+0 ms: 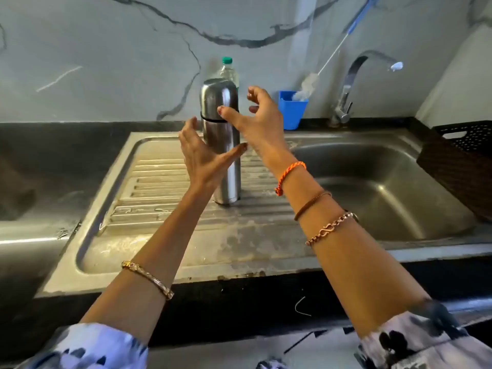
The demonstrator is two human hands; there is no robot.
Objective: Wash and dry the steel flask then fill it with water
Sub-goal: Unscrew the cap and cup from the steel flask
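A tall steel flask (222,141) with its steel cap on stands upright on the ribbed drainboard (159,187) of the sink. My left hand (203,153) is spread open in front of the flask's lower body, thumb reaching across it. My right hand (255,118) is open at the flask's right, level with the black ring under the cap, fingers curled but apart. Neither hand closes on the flask; whether a fingertip touches it I cannot tell.
The sink basin (372,182) lies to the right under a curved tap (348,86). A blue cup (291,109) holds a long bottle brush (316,75). A clear plastic bottle (229,70) with a green cap stands behind the flask. A dark woven basket (463,155) sits at far right.
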